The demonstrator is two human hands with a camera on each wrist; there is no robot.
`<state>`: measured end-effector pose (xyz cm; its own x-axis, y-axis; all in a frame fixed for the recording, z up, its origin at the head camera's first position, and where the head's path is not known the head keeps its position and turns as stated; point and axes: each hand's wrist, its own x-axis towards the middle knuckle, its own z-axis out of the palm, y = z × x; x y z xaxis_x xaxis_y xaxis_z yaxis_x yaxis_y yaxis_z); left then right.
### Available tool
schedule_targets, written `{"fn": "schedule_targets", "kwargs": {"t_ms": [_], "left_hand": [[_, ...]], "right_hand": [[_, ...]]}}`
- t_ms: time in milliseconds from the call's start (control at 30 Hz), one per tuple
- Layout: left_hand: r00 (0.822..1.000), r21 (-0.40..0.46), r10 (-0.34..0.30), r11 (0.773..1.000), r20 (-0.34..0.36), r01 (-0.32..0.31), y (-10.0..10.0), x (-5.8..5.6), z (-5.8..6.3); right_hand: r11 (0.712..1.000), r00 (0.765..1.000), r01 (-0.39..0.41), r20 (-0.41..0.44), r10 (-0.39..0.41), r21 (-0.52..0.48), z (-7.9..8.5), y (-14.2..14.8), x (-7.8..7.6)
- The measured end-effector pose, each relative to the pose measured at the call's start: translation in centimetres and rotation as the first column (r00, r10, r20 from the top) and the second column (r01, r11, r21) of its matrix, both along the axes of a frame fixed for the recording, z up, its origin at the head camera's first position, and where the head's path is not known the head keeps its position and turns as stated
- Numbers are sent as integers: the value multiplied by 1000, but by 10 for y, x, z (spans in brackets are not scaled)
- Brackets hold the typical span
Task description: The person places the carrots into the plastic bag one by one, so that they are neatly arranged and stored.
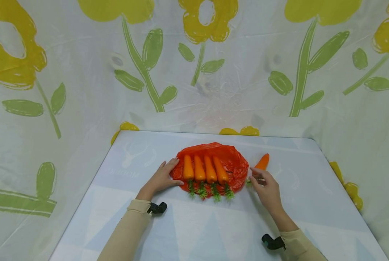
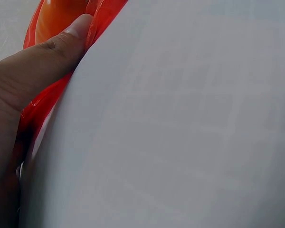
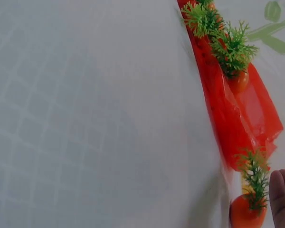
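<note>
A crumpled red plastic bag (image 1: pixel 238 159) lies spread on the table with several toy carrots (image 1: pixel 199 170) in a row on it, leafy green tops toward me. My left hand (image 1: pixel 163 178) rests at the bag's left edge with thumb and fingers spread apart. In the left wrist view its thumb (image 2: pixel 52 54) lies along the red plastic beside a carrot. Right of the bag, a separate carrot (image 1: pixel 264 162) points away from me. My right hand (image 1: pixel 267 188) is over its near part, fingers loosely bent. Straight fingers (image 3: pixel 278 197) show beside that carrot's leafy end in the right wrist view.
The pale table (image 1: pixel 214 232) has a faint triangle pattern. A white curtain (image 1: pixel 240 90) printed with yellow flowers and green stems hangs behind it and at both sides. Black wrist cameras (image 1: pixel 272 242) sit at both beige sleeves (image 1: pixel 129 224).
</note>
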<state>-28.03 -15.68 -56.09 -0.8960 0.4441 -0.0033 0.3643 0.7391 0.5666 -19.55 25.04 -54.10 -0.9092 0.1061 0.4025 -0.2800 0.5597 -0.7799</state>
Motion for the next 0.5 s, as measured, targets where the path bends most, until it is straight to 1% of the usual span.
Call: {"fn": "schedule_targets", "kwargs": {"t_ms": [300, 500], "left_hand": [[1000, 5, -9, 1000, -2, 9, 0, -1, -1], [1000, 5, -2, 1000, 8, 2, -1, -1, -2]], "right_hand": [[1000, 1000, 26, 6, -25, -13, -3, 8, -3], [998, 998, 52, 22, -52, -19, -3, 12, -5]]}}
